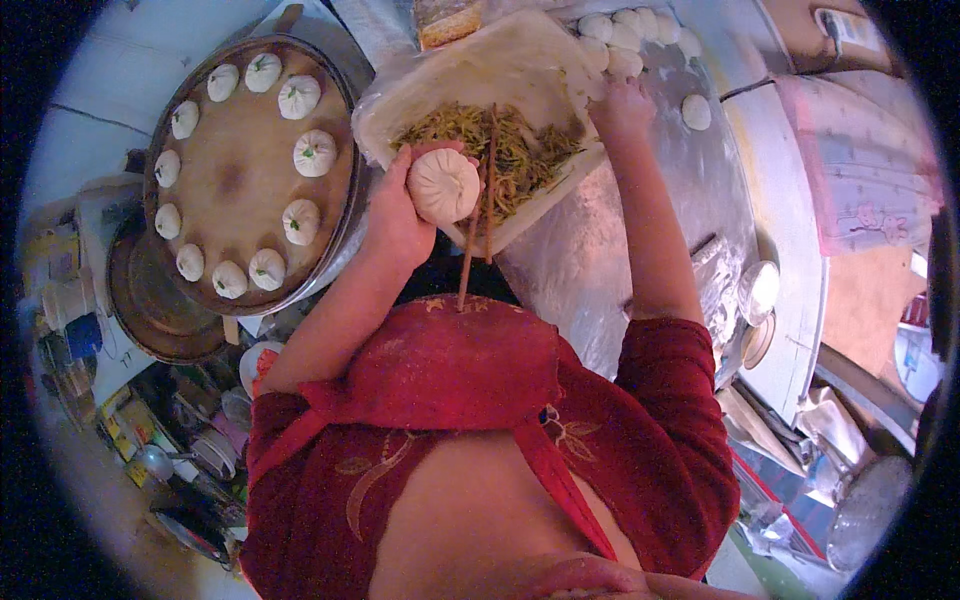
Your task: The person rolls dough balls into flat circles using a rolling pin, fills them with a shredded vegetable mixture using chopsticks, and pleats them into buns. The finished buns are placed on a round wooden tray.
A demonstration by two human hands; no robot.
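A round, pleated dough bun (pixel 444 186) rests in my left hand (pixel 401 206), fingers wrapped around its far side and its gathered folds facing up. Right beyond it, a large basin lined with clear plastic (pixel 450 71) holds shredded green filling (pixel 525 161). A pair of wooden chopsticks (pixel 490 195) stands in that filling, leaning towards me. My right hand (pixel 624 109) is at the basin's right edge, close to a cluster of dough balls (pixel 625 37). Its fingertips are near the closest ball (pixel 624 63); blur hides whether they grip anything.
At left, a round steamer tray (pixel 232 180) carries several pleated buns in a ring. One dough ball (pixel 697 112) lies apart on the floured metal worktop (pixel 585 225). Two small round lids or dishes (pixel 759 292) sit by the worktop's right edge, beside a pink cloth (pixel 862 165).
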